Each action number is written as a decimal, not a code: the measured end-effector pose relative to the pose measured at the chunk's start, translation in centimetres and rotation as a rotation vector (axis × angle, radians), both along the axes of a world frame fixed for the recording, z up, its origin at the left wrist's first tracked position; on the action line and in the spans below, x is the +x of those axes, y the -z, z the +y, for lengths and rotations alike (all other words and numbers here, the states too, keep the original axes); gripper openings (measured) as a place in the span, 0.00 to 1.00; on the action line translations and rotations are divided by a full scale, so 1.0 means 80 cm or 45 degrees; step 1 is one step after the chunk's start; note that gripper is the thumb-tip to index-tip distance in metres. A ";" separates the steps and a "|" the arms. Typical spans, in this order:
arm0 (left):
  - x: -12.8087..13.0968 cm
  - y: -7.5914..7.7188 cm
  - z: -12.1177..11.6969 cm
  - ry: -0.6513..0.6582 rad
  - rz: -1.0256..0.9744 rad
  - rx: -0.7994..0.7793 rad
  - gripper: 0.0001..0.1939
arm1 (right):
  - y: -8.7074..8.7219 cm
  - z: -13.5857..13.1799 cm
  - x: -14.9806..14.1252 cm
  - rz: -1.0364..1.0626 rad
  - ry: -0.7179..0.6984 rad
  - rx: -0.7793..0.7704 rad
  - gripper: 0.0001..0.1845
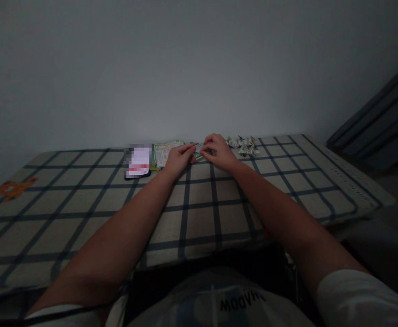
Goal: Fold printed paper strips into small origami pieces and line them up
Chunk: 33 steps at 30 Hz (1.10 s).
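Observation:
Between my hands, near the far side of the table, is a small printed piece of green and white paper. My left hand pinches its left end, fingers closed and pointing right. On the other end, the bent fingers and thumb of my right hand close on the paper, hiding part of it. Beside my left hand lies a pile of flat printed green and white sheets. Just right of my right hand sits a cluster of small folded paper pieces.
A phone with a lit, blurred-out screen lies left of the sheets. The table has a checked cloth with an orange figure at far left. A pale wall rises behind; dark slanted folds stand at right.

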<state>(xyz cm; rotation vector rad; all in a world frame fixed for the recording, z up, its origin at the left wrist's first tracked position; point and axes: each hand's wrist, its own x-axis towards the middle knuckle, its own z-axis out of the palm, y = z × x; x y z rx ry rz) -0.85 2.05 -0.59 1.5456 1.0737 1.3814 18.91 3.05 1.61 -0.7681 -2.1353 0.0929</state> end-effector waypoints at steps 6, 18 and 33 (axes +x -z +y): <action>0.001 -0.008 -0.009 -0.019 0.085 0.069 0.23 | -0.001 -0.002 0.000 0.238 -0.019 -0.244 0.09; 0.001 -0.009 -0.011 -0.076 0.151 0.120 0.20 | -0.003 0.000 -0.002 0.375 -0.045 -0.286 0.09; 0.000 -0.015 -0.014 -0.056 0.133 0.084 0.18 | -0.005 0.000 -0.002 0.347 0.003 -0.206 0.07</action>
